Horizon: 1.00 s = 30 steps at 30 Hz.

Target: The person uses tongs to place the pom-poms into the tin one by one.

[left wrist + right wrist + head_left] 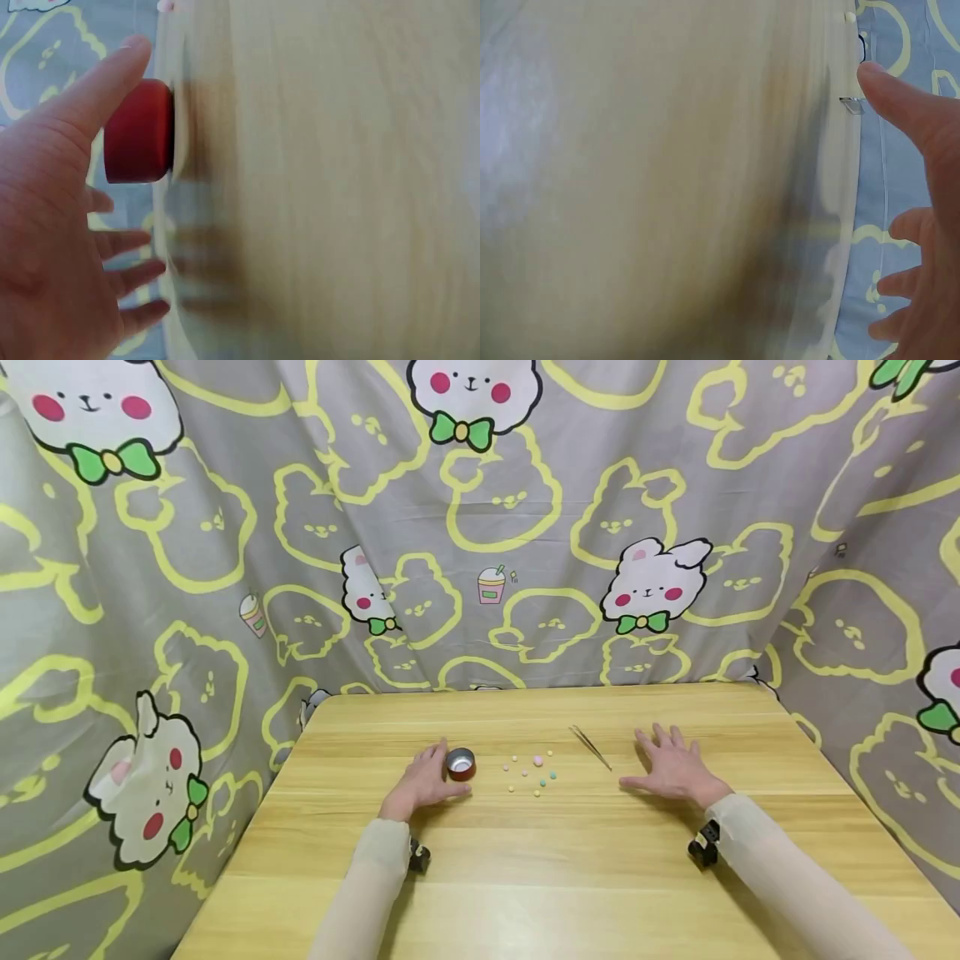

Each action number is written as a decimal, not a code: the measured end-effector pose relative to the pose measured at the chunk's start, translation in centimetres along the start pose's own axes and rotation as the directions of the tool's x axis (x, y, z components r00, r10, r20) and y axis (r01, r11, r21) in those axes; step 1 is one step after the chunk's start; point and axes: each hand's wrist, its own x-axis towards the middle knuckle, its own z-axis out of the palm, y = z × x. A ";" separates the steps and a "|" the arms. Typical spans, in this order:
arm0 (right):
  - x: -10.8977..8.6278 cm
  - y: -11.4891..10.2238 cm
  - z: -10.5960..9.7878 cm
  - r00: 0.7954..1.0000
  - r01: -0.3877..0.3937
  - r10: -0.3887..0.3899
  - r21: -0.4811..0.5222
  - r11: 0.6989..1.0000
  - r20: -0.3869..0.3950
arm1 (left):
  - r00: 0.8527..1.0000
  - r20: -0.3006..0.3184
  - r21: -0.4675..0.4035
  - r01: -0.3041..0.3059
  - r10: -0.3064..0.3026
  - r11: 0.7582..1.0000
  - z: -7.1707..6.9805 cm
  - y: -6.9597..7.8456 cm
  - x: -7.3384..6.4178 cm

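Observation:
A small round red tin (461, 773) with a silvery inside stands upright, its mouth facing up. My left hand (423, 781) is just left of it, thumb and fingers spread around that side; the left wrist view shows the red wall of the tin (137, 139) beyond the thumb, and whether they touch I cannot tell. Right of the tin lie several tiny pink, yellow and teal beads, the largest a pink bead (537, 761). Slim metal tweezers (592, 749) lie slantwise between the beads and my right hand (671, 768), whose fingers are spread and hold nothing.
A light wooden table (510, 877) carries everything. Its far edge meets a grey patterned curtain (420, 635), which also hangs along the left and right sides. Small black cameras (703, 845) sit at both wrists, over pale sleeves (787, 868).

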 end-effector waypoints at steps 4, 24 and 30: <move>0.2 -0.1 0.2 0.999 0.040 -0.040 0.005 0.999 -0.005 | 0.999 0.003 -0.087 -0.032 0.032 0.996 0.3 0.0 0.8; 2.0 -0.6 0.3 0.989 0.148 -0.150 0.153 0.977 -0.002 | 0.994 -0.039 -0.234 -0.105 0.098 0.967 0.4 0.8 2.7; 3.0 -1.0 0.3 0.985 0.165 -0.172 0.228 0.960 0.013 | 0.997 -0.035 -0.268 -0.079 0.073 0.960 0.6 0.8 2.8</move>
